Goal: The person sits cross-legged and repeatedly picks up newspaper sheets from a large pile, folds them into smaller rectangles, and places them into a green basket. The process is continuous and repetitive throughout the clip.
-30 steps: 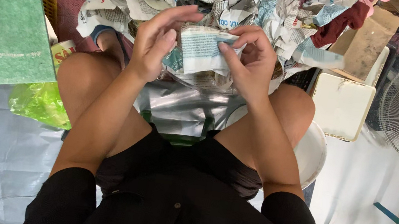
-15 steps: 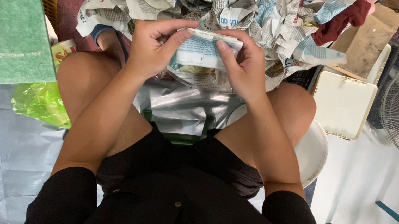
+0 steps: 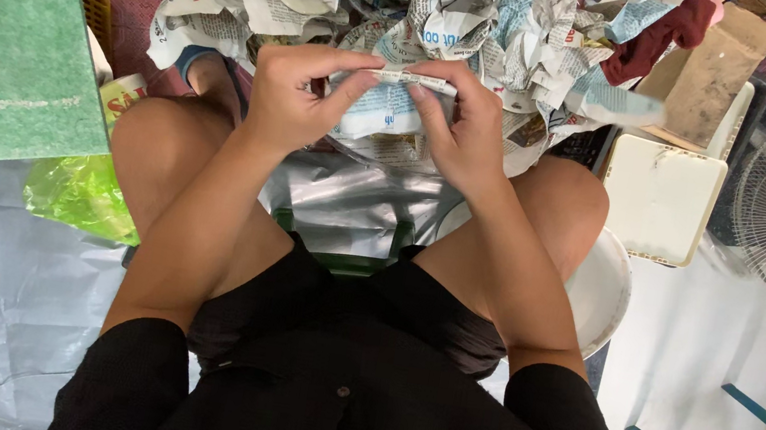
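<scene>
Paper piece [image 3: 389, 105], folded, pinched between left hand [image 3: 295, 96] and right hand [image 3: 462, 126]

I'm seeing a small white-and-blue packet [image 3: 387, 109] being pinched between both hands; a yellow-red printed package [image 3: 121, 93] is peeking out beside the left knee.

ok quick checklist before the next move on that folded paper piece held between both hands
1. Left hand pinches the folded white and blue printed paper piece: ok.
2. Right hand pinches its other end: ok.
3. Top fold edge lies straight between the fingertips: ok.
4. Paper free of tears: cannot tell, fingers cover part of it.
5. Heap of crumpled newspaper stays apart from the piece: cannot tell, it lies directly behind.
6. Silver foil sheet lies spread between the knees under the hands: ok.
</scene>
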